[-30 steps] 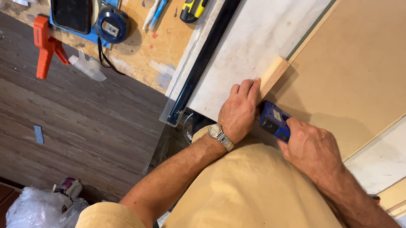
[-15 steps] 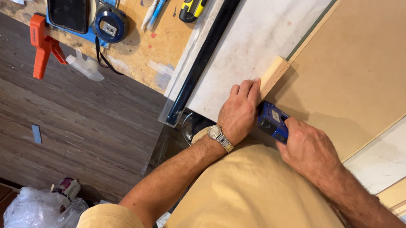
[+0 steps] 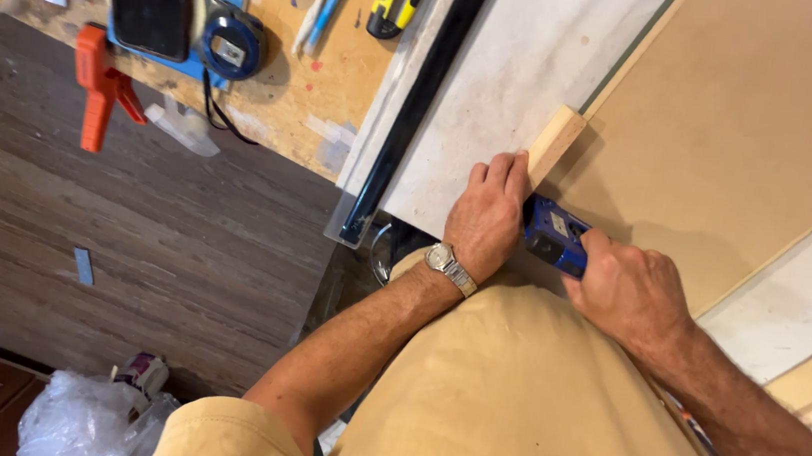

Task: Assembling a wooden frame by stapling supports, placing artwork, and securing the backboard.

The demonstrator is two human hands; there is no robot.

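My left hand (image 3: 488, 217), with a wristwatch on its wrist, presses flat on a pale marble-look board (image 3: 524, 59) and against the near end of a small wooden block (image 3: 556, 138). My right hand (image 3: 626, 286) grips a blue hand tool (image 3: 554, 236) whose front end is tucked behind the left hand, right at the block. A large tan panel (image 3: 759, 124) lies under and to the right of the block. A black rail (image 3: 420, 99) runs along the board's left edge.
On the plywood bench at upper left lie an orange clamp (image 3: 99, 85), a blue tape measure (image 3: 229, 44), a black and yellow utility knife (image 3: 398, 1), pens and a black pad on a blue sheet. Wood floor below, a plastic bag (image 3: 89, 421) at bottom left.
Both hands stay on the block and the blue tool; nothing has visibly shifted apart from a small sway of the camera.
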